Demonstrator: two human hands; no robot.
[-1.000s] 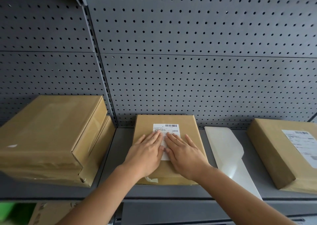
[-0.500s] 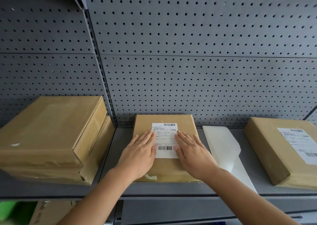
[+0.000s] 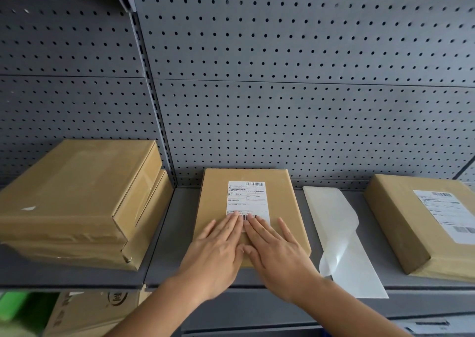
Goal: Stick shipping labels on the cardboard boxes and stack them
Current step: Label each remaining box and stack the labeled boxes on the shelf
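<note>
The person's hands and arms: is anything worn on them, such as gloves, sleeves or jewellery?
Nothing worn shows in the head view. The left hand and the right hand have no gloves, rings or watch. The left forearm and the right forearm are bare too, with no sleeve in the picture.

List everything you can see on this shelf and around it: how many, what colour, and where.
Stacked brown cardboard boxes: two, brown, shelf's left end.
Middle brown cardboard box: one, brown, shelf centre.
White shipping label: one, white, on the middle box's top.
Right brown cardboard box: one, brown, shelf's right end, carrying its own white label.
Glossy white backing sheet: one, white, between the middle and right boxes.
Grey metal shelf: one, grey, under all the boxes.
Grey pegboard wall: one, grey, behind.
Printed cardboard carton: one, brown, below the shelf, left.
Left hand: flat on the label's lower part.
Right hand: flat beside it.
</note>
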